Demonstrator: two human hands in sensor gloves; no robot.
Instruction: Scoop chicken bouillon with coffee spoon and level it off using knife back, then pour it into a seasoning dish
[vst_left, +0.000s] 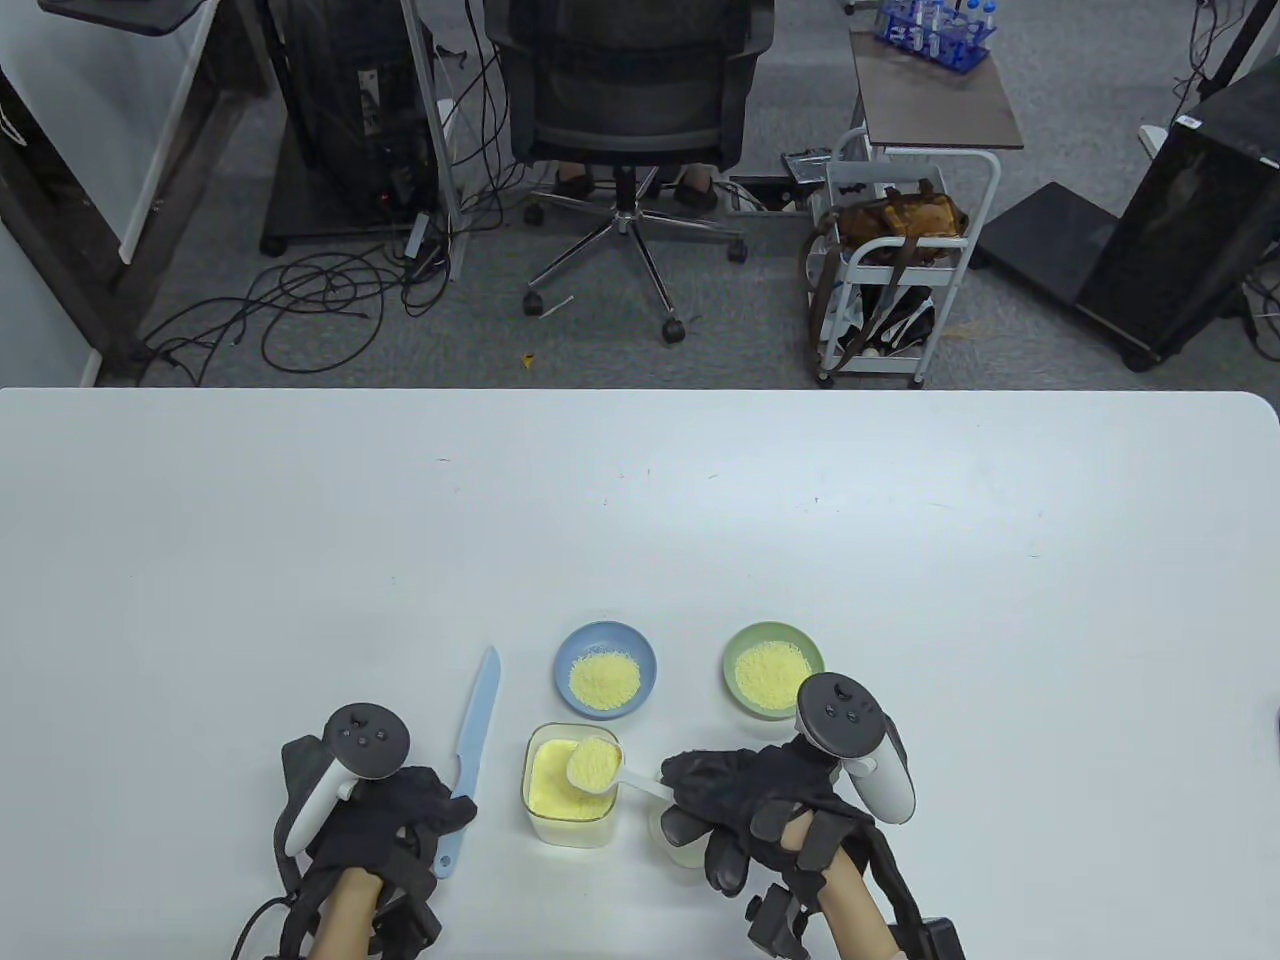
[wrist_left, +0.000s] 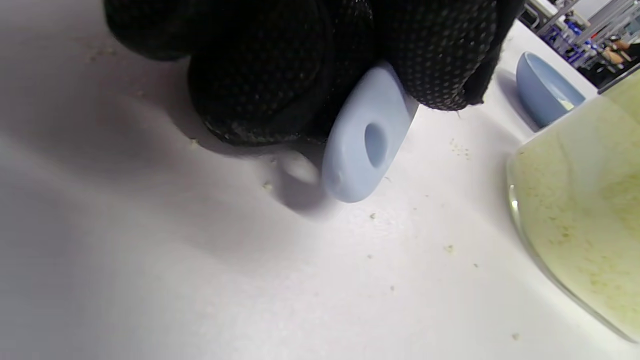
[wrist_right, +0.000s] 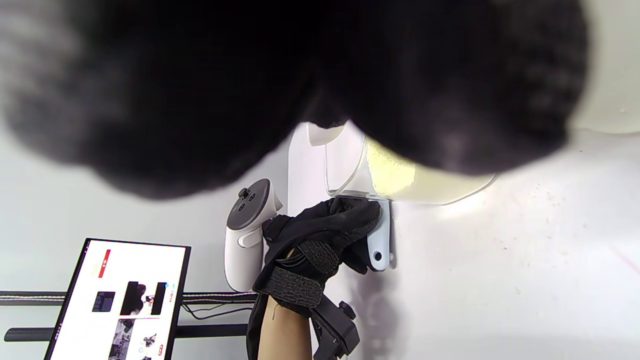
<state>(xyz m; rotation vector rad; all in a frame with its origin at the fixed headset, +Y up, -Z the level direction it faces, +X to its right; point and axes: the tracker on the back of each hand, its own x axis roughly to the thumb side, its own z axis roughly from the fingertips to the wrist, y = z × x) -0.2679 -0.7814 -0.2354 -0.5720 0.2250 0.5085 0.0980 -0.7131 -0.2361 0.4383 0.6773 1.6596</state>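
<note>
Right now the right hand (vst_left: 745, 810) pinches the light coffee spoon (vst_left: 600, 768), heaped over the bouillon container (vst_left: 570, 795), by its thin handle, while the left hand (vst_left: 385, 820) grips the stiff plastic knife (vst_left: 470, 755) by its handle, likely light.

In the right wrist view, the blurred right hand (wrist_right: 300, 75) fills the top and hides most of the jar (wrist_right: 400, 177). The left hand (wrist_left: 300, 60) covers the knife (wrist_left: 365, 145) handle's upper part. The jar's far side runs off the left wrist view's right edge.
</note>
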